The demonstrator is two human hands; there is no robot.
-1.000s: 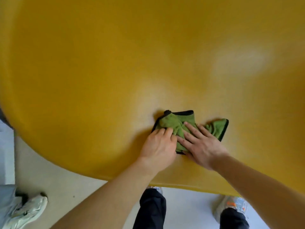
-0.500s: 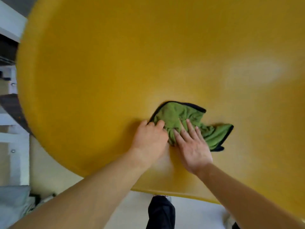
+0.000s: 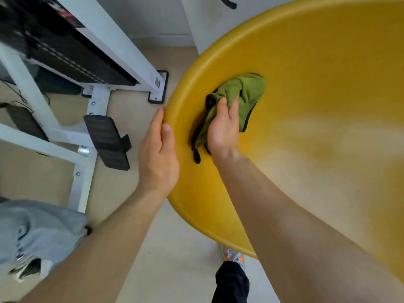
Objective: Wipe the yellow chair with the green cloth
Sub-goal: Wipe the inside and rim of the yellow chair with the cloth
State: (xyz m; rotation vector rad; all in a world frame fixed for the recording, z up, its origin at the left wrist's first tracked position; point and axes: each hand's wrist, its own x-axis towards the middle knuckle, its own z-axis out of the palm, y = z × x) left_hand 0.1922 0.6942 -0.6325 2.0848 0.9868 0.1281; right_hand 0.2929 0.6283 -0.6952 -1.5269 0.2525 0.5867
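The yellow chair (image 3: 317,110) is a big smooth shell filling the right side of the head view, its rounded rim curving down the middle. A green cloth (image 3: 247,92) with black edging lies bunched on the shell close to that rim. My right hand (image 3: 223,127) presses on the cloth and grips it, fingers curled into its folds. My left hand (image 3: 158,154) holds the chair's left rim, thumb on the yellow surface and fingers behind the edge.
A white metal frame (image 3: 98,51) with black padded parts stands on the beige floor to the left, close to the chair's rim. A black pedal (image 3: 107,142) juts from it. Grey clothing (image 3: 37,228) lies at the lower left. My leg and shoe (image 3: 234,259) show below.
The view has swung so the chair's left rim and the frame show. My left hand left the cloth and took the rim. My right hand now holds the cloth alone, bunched near the rim.
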